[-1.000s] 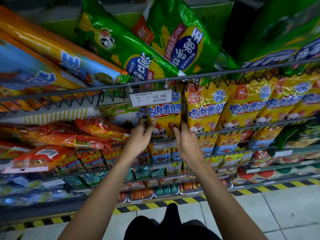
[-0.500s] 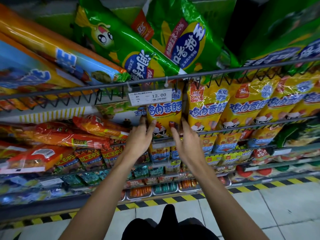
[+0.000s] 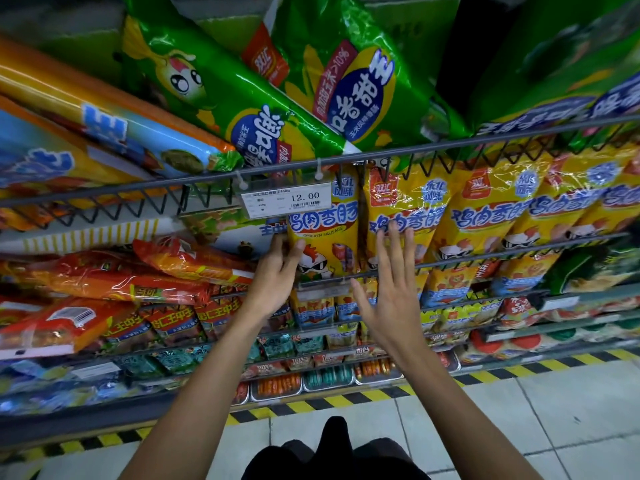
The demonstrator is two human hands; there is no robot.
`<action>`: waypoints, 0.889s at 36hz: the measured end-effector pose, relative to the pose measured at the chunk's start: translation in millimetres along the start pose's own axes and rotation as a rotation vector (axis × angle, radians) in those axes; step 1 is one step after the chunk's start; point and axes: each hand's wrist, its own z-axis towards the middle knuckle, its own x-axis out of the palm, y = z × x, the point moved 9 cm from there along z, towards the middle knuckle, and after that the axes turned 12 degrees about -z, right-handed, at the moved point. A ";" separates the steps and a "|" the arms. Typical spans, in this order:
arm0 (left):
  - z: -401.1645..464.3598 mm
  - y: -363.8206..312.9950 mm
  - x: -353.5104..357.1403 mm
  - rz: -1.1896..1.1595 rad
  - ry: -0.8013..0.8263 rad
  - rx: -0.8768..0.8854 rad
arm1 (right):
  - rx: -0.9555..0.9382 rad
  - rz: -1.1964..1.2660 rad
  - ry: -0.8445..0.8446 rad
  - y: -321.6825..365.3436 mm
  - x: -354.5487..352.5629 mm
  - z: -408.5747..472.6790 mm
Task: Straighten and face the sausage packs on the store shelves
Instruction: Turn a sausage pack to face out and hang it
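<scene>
Hands at work on a supermarket sausage display: the left hand (image 3: 277,271) holds the left edge of a yellow chicken sausage pack (image 3: 325,233), thumb on its front face and fingers (image 3: 277,242) tucked behind the side, while the right hand (image 3: 391,285) lies flat and released, its straight fingers (image 3: 398,237) spread over the front of the neighbouring yellow pack (image 3: 405,216). Half a second ago both hands flanked the same pack, the right hand's fingers bent along its right edge; the right hand has since let go, shifted to the right and opened onto the next pack in the row. The left hand keeps its place. The held pack stands upright behind a wire rail (image 3: 450,263) on the middle shelf, face forward, just below a hanging price tag (image 3: 285,200) reading 12.00. To its right, further yellow packs (image 3: 491,209) stand in a row, each leaning a little rightward. On the shelf above, green corn sausage bags (image 3: 349,88) lie slanted against the upper wire rail (image 3: 450,147), beside orange and blue bags (image 3: 86,133) at far left. Red packs (image 3: 114,282) lie heaped and crooked to the left of the left hand. Lower shelves hold smaller packs, blurred. A yellow-and-black hazard stripe (image 3: 346,398) edges the tiled floor (image 3: 519,420) below.
</scene>
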 end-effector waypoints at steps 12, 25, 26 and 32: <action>1.1 12.9 7.4 0.027 0.097 -0.074 | 0.006 -0.078 0.042 1.9 7.8 2.0; -16.0 9.8 6.8 0.258 0.000 0.017 | -0.035 0.221 0.213 24.6 7.6 -27.3; -16.3 7.4 6.1 0.288 -0.018 0.026 | -0.028 0.211 0.260 27.0 12.3 -27.3; -19.9 7.2 12.3 0.389 -0.046 0.031 | -0.008 0.200 0.323 32.9 15.1 -26.0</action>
